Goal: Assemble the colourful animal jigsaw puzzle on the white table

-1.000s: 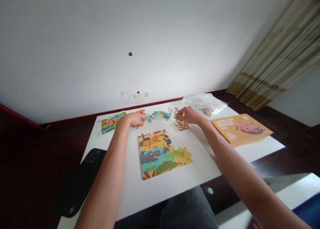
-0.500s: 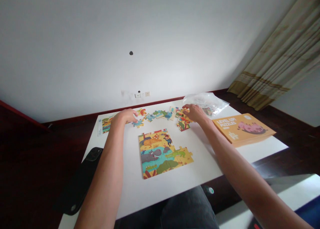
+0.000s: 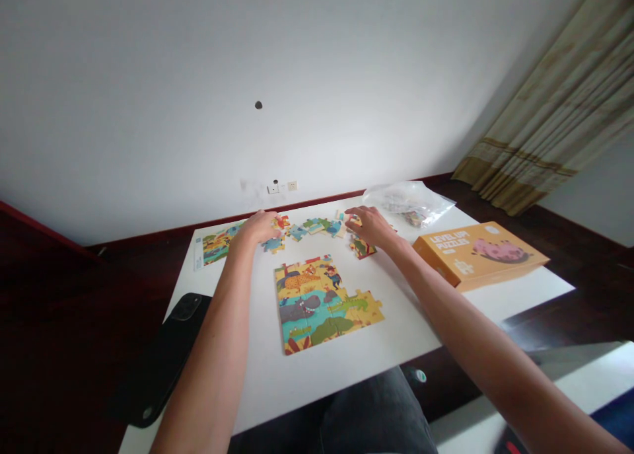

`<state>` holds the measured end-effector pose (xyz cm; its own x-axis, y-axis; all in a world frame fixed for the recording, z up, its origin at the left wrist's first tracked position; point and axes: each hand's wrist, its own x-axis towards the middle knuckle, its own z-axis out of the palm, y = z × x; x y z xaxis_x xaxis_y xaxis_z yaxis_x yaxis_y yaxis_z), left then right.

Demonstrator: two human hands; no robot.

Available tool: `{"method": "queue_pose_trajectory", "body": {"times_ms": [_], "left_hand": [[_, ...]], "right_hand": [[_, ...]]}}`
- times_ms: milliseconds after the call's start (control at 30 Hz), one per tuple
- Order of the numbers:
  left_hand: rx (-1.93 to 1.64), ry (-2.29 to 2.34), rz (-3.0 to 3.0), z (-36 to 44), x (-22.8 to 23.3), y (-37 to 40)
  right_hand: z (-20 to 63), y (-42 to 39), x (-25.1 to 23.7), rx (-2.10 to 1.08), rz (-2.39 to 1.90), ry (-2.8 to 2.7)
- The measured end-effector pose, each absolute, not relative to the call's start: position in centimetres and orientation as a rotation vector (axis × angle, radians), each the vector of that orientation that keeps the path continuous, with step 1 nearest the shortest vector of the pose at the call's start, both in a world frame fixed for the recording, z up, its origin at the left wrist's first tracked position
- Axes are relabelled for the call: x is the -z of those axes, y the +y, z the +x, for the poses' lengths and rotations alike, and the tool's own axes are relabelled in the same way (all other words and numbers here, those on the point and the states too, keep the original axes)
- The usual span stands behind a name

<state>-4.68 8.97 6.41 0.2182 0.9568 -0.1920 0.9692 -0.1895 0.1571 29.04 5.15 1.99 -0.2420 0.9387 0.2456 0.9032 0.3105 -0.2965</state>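
A: Puzzle pieces (image 3: 312, 227), loose ones, lie in a row along the table's far edge at about twelve o'clock from the half-built puzzle (image 3: 321, 302). Going left to right: the phone (image 3: 166, 355) hangs over the table's (image 3: 396, 335) near-left edge at eight o'clock, and the reference picture (image 3: 218, 242) sits at ten o'clock.

B: And the hands?

A: The left hand (image 3: 260, 228) rests palm down at the row's left end, over a blue piece (image 3: 273, 244). Whether its fingers pinch anything, I cannot tell. The right hand (image 3: 369, 224) lies on the pieces at one o'clock, fingers curled over them; a firm hold is not visible either.

B: What worries you?

A: A sweep of either forearm could drag across the half-built puzzle and split its joints, since both arms pass just beside it. Pieces at the far edge might also be pushed off toward the wall.

B: Further right?

A: The plastic bag (image 3: 409, 203) at one o'clock and the orange box (image 3: 478, 252) at three o'clock. The right elbow could nudge that box, which sits near the table's right edge.
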Motion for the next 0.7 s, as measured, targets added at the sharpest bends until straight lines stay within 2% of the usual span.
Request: {"method": "queue_pose_trajectory", "body": {"times_ms": [267,433,567,700], "left_hand": [[-0.190,1.579,2.527,1.4,-3.8,7.4],[-0.314,1.496,2.614,4.2,-1.9,6.4],[-0.342,1.495,2.589,4.1,-2.6,6.5],[-0.492,1.476,2.524,2.6,-4.1,7.3]], "right_hand": [[28.8,5.3,-1.5,-0.107,-1.582,-2.173],[27.9,5.3,-0.5,-0.116,-1.401,-2.274],[26.6,5.2,0.1,-0.154,-1.284,-2.358],[26.1,5.1,0.1,-0.174,-1.389,-2.291]]}}
